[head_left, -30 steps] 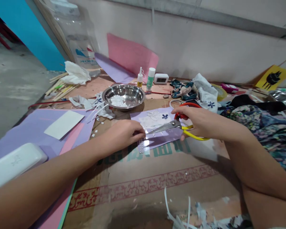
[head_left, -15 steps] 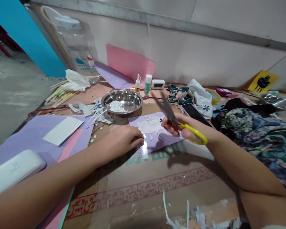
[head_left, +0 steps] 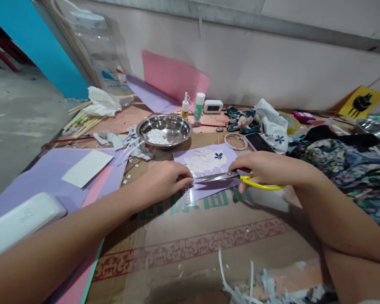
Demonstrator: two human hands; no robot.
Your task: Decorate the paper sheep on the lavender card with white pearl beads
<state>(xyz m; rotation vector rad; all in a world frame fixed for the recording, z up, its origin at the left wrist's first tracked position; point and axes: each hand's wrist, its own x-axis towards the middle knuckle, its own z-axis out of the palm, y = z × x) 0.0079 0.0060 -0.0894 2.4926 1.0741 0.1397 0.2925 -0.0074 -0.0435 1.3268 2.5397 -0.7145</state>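
My right hand [head_left: 256,169] is closed round the yellow and red handles of a pair of scissors [head_left: 221,176]. The blades point left, slightly parted, with their tips close to my left fingers. My left hand [head_left: 174,179] pinches a clear strip with rows of pearl beads [head_left: 187,195], part of it hidden under the fingers. Beneath the blades lies a purple sheet [head_left: 205,193] bearing a white scalloped shape [head_left: 193,164], with small pearls and a dark blue flower [head_left: 218,156] on it.
Behind the sheet stand a steel bowl [head_left: 142,134] with white bits in it, a small glue bottle [head_left: 185,107] and a glue stick [head_left: 199,107]. A phone [head_left: 259,142] and fabric [head_left: 338,169] lie right. Coloured paper [head_left: 44,173] and a white case [head_left: 25,219] are left.
My right hand has lowered and turned the scissors, from blades raised up to lying flat, pointing left toward the strip. My left hand stays at the strip.
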